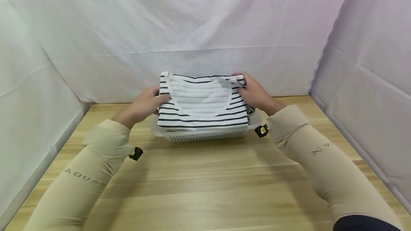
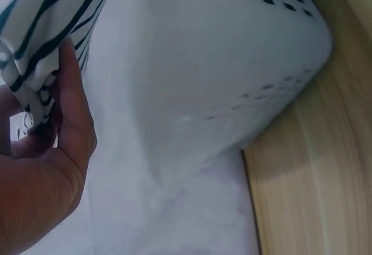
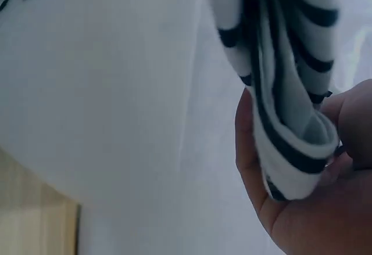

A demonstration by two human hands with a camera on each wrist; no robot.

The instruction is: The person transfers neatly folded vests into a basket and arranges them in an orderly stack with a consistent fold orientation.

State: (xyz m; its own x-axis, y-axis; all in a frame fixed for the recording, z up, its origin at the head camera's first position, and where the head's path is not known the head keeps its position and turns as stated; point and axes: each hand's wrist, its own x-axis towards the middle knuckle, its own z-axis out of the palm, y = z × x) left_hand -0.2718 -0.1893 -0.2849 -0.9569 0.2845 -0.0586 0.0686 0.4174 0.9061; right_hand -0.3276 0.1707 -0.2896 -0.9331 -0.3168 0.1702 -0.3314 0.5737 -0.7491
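A folded white shirt with black stripes (image 1: 202, 120) lies over a white plastic basket (image 1: 205, 137), its wide neckline facing up. My left hand (image 1: 146, 103) grips the shirt's left side, thumb on top and fingers beneath. On the other side my right hand (image 1: 255, 93) holds the right edge near the shoulder. In the left wrist view the left hand (image 2: 58, 133) pinches a bunched striped edge beside the basket wall (image 2: 203, 51). The right wrist view shows folded layers of the shirt (image 3: 296, 150) between the thumb and fingers of the right hand (image 3: 302, 220).
The basket stands on a wood-grain table (image 1: 205, 181), near its back edge. White cloth (image 1: 192, 17) hangs behind the table, with more white cloth along the left and right sides. Small black devices (image 1: 136, 153) are worn at both wrists, over beige sleeves (image 1: 74, 184).
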